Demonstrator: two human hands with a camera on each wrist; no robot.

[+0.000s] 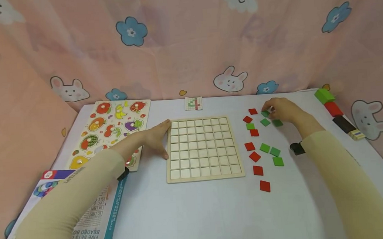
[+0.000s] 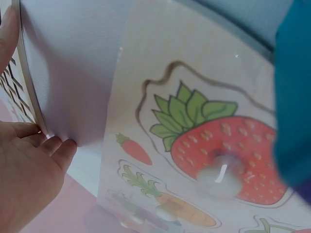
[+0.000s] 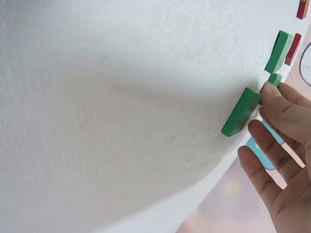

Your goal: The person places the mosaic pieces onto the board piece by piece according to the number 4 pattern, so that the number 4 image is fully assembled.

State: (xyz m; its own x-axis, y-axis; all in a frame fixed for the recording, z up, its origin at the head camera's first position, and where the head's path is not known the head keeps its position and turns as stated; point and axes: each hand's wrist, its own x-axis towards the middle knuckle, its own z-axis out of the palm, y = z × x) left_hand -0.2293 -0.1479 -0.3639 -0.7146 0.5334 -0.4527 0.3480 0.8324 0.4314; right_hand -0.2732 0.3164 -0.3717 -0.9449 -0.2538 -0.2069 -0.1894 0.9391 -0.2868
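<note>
A small green tile sits pinched between the thumb and forefinger of a person's right hand, at the far right of a white counter; whether it has left the surface is hard to tell. Two more green tiles lie just beside the hand, below its fingers. Nearer the person, three further green tiles lie grouped, with seven red tiles strung out in a loose line to their left, another green one among them. The left hand, thumb and fingers spread wide, touches the left edge of a wooden grid board, its squares bare, at the counter's center. Beyond the board lies a small card with a green and red pattern. To the left, a fruit puzzle with knobs lies near a box, partly covered by a beige sleeve. Green, red, black and pale blocks line the right edge, before a pink curtain printed with rabbits and blue flowers.
</note>
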